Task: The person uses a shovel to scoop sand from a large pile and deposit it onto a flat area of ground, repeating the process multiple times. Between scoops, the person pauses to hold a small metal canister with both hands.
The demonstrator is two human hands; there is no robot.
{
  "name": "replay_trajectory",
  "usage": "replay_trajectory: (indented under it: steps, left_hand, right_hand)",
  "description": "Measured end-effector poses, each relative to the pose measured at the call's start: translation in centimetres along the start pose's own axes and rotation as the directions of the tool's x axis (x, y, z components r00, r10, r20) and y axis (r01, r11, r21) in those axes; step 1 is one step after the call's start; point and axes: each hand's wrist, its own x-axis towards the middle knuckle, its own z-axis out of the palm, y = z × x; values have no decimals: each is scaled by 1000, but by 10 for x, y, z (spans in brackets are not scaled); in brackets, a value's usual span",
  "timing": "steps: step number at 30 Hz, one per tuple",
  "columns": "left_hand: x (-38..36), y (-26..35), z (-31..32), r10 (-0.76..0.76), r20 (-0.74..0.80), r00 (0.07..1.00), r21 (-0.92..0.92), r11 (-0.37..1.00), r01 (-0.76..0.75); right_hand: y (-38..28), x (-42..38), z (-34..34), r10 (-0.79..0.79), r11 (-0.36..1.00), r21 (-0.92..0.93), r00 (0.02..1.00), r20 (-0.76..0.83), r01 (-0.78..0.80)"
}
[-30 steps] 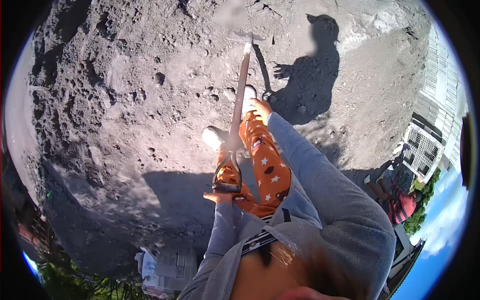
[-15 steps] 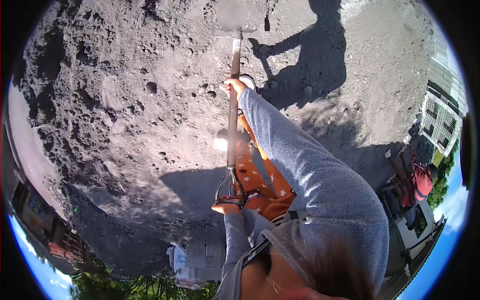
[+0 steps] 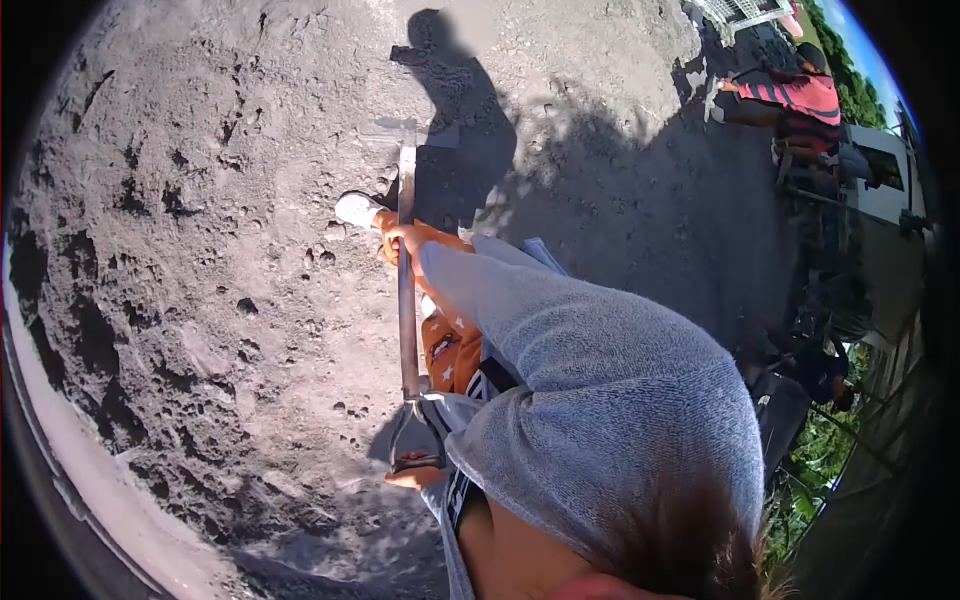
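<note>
A long-handled shovel [image 3: 408, 330] lies across the view's middle, its wide grey head low over rough, crumbly ground [image 3: 230, 300]. My right hand [image 3: 404, 240] is closed round the upper shaft beside my orange trouser leg. Down at the D-shaped handle end, my left hand [image 3: 415, 478] is wrapped round the crossbar; its fingers are partly hidden. One white shoe [image 3: 358, 209] rests on the soil left of the shaft.
At the upper right a person in a red striped top [image 3: 805, 98] bends near a white plastic crate [image 3: 745, 12]. Another person in dark clothing [image 3: 815, 370] is farther down the right side. A pale strip edges the ground at lower left.
The view has turned, and the shovel and both hands now appear farther left in it. The shovel's head shows lower in the frame. Both hands keep their hold. More of the right side is visible.
</note>
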Motion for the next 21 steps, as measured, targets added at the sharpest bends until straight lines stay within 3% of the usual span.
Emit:
replay_trajectory:
  steps: [1, 2, 3, 5, 9, 11, 12, 14, 16, 17, 18, 19, 20, 21]
  left_hand:
    - [-7, -2, -14, 41, 19, 999, 21, 999, -42]
    - [-12, -2, -28, 75, 50, 996, 48, 996, -78]
    - [-18, -1, -41, 106, 84, 991, 75, 991, -112]
    - [-33, -3, -57, 160, 151, 975, 132, 975, -181]
    - [-80, -10, -75, 238, 314, 919, 266, 907, -325]
    - [-110, -22, -77, 256, 403, 879, 312, 864, -395]
    - [-127, -31, -75, 247, 455, 856, 331, 845, -420]
    - [-163, -56, -63, 220, 574, 789, 367, 792, -488]
    - [-200, -96, -43, 84, 690, 719, 393, 791, -470]
    - [-215, -119, -31, -38, 686, 727, 429, 828, -361]
    - [-201, -150, -19, -70, 798, 599, 381, 828, -411]
    - [-228, -171, -14, -243, 857, 455, 457, 766, -451]
    - [-252, -204, -14, -274, 936, 220, 351, 760, -547]
    - [-267, -235, -10, -335, 940, 58, 300, 738, -605]
  right_hand:
    - [4, -22, -13, -188, 982, 7, 982, 8, 188]
    - [-7, -88, -9, -120, 993, -3, 992, -50, 120]
    - [-7, -125, -22, -147, 987, 54, 985, -86, 152]
    - [-7, -167, -61, -155, 959, 219, 979, -135, 182]
    - [-8, -264, -157, -244, 865, 411, 957, -154, 287]
    - [-13, -316, -205, -283, 808, 463, 929, -238, 365]
    - [-18, -341, -230, -300, 769, 486, 905, -301, 416]
    - [-29, -389, -290, -336, 668, 601, 898, -282, 439]
    - [-42, -439, -347, -451, 492, 686, 831, -325, 536]
    - [-51, -472, -372, -537, 414, 704, 779, -324, 578]
    - [-60, -505, -402, -617, 330, 718, 716, -327, 613]
    - [-68, -537, -443, -716, 256, 757, 644, -270, 602]
    - [-75, -570, -479, -782, 165, 745, 546, -301, 647]
    - [-80, -608, -512, -839, 99, 772, 470, -274, 627]
